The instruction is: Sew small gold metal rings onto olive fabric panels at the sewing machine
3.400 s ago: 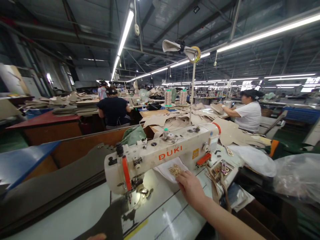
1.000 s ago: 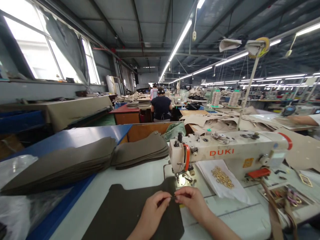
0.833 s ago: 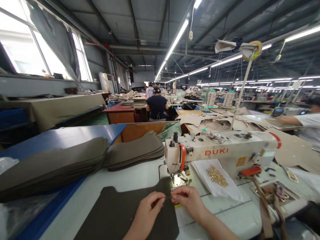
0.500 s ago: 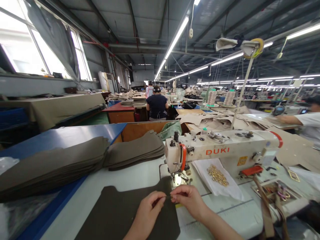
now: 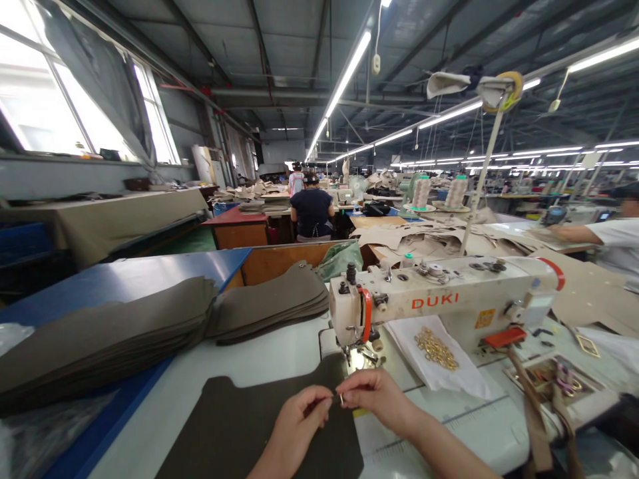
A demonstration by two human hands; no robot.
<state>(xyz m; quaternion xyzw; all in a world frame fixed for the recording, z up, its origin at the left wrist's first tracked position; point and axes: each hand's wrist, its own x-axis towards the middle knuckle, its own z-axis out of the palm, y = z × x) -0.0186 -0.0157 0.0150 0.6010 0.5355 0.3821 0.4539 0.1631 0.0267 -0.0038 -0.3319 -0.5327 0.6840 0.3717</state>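
Over a dark olive fabric panel [image 5: 249,412], both my hands meet with their fingertips close together. My right hand [image 5: 372,396] pinches a small gold metal ring [image 5: 342,399], seen nearly edge-on. Thumb and forefinger of my left hand [image 5: 302,416] are pressed together just left of the ring, on something too small to make out. Just behind my hands is the lit needle area of a white sewing machine [image 5: 439,299]. A heap of gold rings [image 5: 436,349] lies on a white cloth [image 5: 466,379] beneath the machine's arm.
Two stacks of dark cut panels, a long left stack [image 5: 120,326] and a right stack [image 5: 274,303], lie beyond the panel. A tray [image 5: 594,379] of small parts is at the right, with straps [image 5: 536,419] hanging near it. Other people sit farther off.
The gold ring shows more clearly at my right fingertips, which have shifted slightly left. Both hands stay pinched close together, and the view has moved a little.
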